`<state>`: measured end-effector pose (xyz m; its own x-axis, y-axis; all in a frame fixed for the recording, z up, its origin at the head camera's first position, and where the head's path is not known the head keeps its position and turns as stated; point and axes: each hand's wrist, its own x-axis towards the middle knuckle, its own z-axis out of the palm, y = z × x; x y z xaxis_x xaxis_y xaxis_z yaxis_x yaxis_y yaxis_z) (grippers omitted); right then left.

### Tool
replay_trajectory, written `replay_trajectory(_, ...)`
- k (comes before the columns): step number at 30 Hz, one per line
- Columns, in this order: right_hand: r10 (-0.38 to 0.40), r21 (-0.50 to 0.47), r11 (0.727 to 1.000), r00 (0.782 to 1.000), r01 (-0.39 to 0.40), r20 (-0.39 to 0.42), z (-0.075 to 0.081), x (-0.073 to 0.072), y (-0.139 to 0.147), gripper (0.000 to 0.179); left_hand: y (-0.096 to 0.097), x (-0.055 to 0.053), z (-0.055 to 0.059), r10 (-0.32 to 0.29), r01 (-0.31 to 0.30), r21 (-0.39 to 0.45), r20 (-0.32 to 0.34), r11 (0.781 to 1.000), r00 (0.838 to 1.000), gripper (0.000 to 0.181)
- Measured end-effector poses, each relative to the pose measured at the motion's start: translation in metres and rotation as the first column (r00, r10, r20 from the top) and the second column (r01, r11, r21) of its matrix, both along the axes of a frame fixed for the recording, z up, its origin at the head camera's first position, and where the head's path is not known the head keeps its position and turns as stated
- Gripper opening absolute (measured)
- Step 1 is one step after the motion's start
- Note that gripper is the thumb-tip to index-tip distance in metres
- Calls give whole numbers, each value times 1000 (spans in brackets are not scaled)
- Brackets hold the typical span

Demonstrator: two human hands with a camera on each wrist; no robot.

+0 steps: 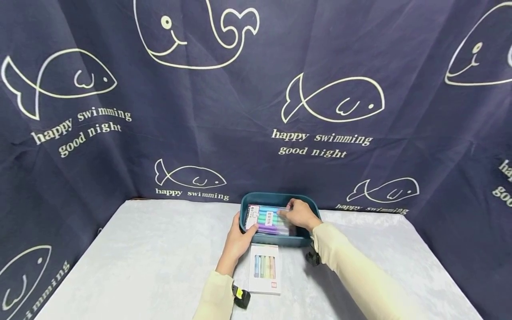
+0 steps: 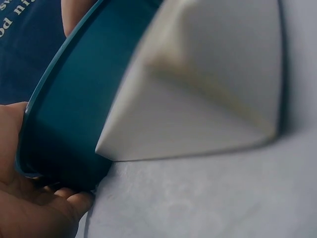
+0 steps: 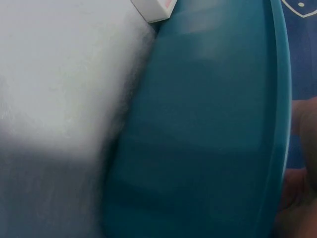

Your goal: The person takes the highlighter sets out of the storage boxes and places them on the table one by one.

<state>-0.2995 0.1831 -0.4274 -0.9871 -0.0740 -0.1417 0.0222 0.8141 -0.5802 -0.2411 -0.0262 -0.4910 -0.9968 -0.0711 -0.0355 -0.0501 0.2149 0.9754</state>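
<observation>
A dark teal plastic basin (image 1: 280,241) stands at the back of the table. Inside it lies a clear pack of pens (image 1: 262,220) with blue, green and purple barrels and a white label. My left hand (image 1: 238,240) grips the basin's left side, thumb over the rim by the pack's corner and fingers outside; the left wrist view shows these fingers (image 2: 69,201) curled under the basin's end. Reaching in over the right rim, my right hand (image 1: 302,215) pinches the right end of the pack; its fingertips are partly hidden. The right wrist view mostly holds the basin's wall (image 3: 208,114).
A white box with a window (image 1: 265,269) showing several pastel pens lies on the grey-white tabletop (image 1: 160,262), just in front of the basin. Behind the basin hangs a dark blue curtain (image 1: 256,151) with whale and fish drawings.
</observation>
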Motion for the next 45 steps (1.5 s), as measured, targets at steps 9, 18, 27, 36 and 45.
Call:
replay_trajectory(9,-43,-81,996,999,43,0,1,4,1,31,4,3,-1,-8,8,-3,9,1000,1000,75)
replay_trajectory(18,-54,-137,989,998,50,-26,8,2,-3,31,0,2,-1,4,-4,-16,4,1000,1000,73)
replay_trajectory(27,-54,-169,985,998,47,-34,14,8,-6,38,-1,1,-3,6,-6,-12,-12,1000,1000,74)
replay_trajectory(36,-72,-206,977,996,60,-50,16,16,-3,31,0,3,-2,0,0,4,-16,1000,1000,73)
replay_trajectory(45,-107,-263,961,992,84,-74,16,23,-4,30,0,2,-3,0,0,4,-14,1000,1000,73)
